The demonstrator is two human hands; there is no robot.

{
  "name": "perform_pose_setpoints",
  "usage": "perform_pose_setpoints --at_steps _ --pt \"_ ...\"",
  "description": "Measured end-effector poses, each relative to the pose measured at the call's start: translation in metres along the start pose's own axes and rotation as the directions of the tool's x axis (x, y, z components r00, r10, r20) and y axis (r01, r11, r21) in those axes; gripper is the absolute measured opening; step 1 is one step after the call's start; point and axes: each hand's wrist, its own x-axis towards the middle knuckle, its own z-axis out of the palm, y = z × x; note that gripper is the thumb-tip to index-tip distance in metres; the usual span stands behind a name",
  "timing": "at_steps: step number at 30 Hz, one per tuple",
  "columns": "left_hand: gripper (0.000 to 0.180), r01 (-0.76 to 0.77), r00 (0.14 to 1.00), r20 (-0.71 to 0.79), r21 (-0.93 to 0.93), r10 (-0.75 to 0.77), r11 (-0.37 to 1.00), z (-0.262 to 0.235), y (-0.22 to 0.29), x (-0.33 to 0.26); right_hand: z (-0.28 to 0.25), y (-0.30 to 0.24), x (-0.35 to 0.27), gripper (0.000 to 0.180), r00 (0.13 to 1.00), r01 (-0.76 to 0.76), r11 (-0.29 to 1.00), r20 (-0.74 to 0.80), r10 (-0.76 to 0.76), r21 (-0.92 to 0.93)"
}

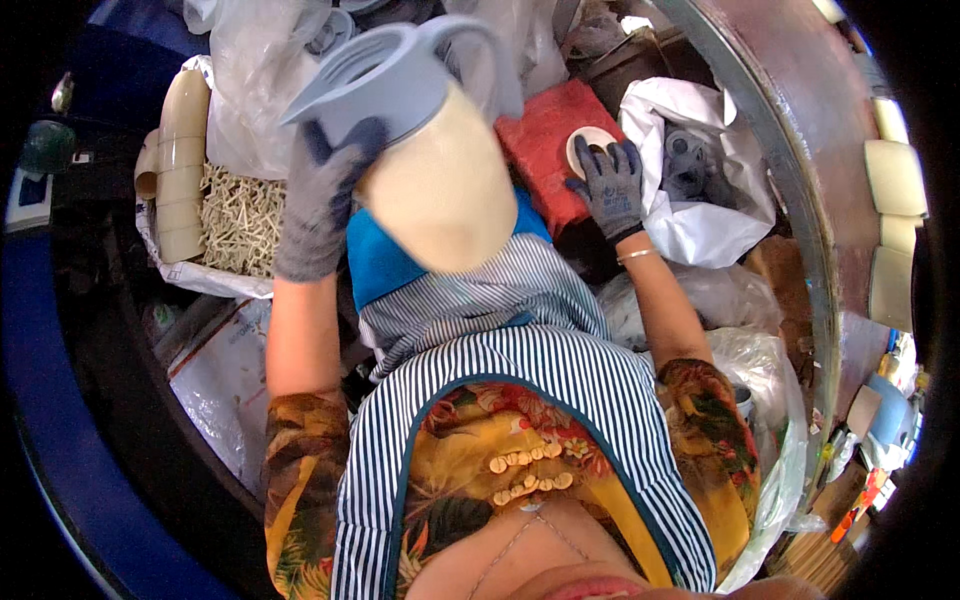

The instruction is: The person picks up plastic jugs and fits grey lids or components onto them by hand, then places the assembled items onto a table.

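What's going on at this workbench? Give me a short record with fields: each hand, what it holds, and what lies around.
left hand: gloved left hand grips a cream jug with a grey lid, raised and tilted
right hand: gloved right hand reaches onto a round cream disc
under the disc: red cloth pad
right of it: grey parts in a white plastic bag
left side: stacked cream cups beside a heap of small cream sticks
clothing: striped apron
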Motion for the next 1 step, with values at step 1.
perform_pose_setpoints --at_steps 1 --pt "0.078 -0.086 0.996 -0.022 0.038 0.086 0.996 0.0191 0.0004 0.0106 -0.001 0.0016 -0.0021 0.073 0.997 -0.048 0.998 0.057 0.045 0.045"
